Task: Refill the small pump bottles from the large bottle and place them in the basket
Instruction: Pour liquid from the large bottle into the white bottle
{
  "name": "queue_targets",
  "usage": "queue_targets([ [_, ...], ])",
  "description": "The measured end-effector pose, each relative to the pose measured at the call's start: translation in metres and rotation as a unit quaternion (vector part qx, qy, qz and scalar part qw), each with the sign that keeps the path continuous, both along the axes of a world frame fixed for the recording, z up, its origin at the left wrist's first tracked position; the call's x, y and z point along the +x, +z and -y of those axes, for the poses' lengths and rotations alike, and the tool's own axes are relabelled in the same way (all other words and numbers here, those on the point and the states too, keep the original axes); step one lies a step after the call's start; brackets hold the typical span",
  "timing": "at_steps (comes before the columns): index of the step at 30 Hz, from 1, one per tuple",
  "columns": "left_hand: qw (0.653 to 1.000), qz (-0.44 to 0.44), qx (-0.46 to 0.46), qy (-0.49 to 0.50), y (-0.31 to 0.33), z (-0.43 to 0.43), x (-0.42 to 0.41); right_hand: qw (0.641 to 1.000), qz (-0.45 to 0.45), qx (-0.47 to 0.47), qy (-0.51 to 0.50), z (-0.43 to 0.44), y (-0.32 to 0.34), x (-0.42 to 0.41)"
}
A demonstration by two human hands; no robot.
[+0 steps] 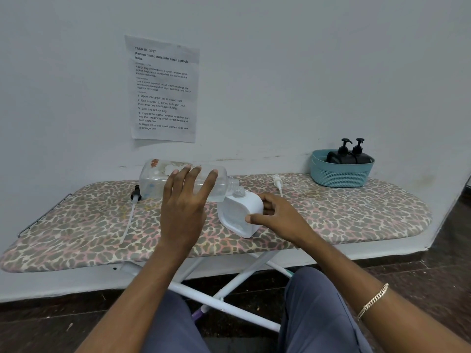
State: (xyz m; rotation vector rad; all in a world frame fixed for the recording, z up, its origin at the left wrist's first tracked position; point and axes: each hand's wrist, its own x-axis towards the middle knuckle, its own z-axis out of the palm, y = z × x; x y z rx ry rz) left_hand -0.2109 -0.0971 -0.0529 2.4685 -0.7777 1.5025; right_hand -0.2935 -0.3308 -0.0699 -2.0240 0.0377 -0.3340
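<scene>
The small white bottle (240,215) stands on the ironing board (356,212), its open neck just under the mouth of the large bottle (155,179). Your right hand (277,217) pinches its body; your left hand (182,210) grips the clear bottle, nearly level. Tip slowly, mouth over neck, and brace the small one. The white pump (277,183) lies just behind, and the basket (339,177) sits well off to the right.

Soft, even indoor light with a cool bluish cast. The wall (318,72) is evenly lit, greying slightly toward 9 o'clock. The floor (51,324) from 6 to 8 o'clock sinks into dark brown. The black pump bottles (353,155) at 2 o'clock lose detail in their dark bodies. Wide-angle distortion bows the ironing board (331,212) edge at 4 and 8 o'clock. Small print on the paper sheet (164,90) at 11 o'clock is soft
</scene>
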Motion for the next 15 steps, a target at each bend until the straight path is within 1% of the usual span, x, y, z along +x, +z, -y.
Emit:
queue_targets([
  [15,1.000,-0.003,-0.001,-0.001,-0.0001,0.0000,-0.0002,1.000,-0.005,0.001,0.001,0.0002,-0.0004,0.0011],
])
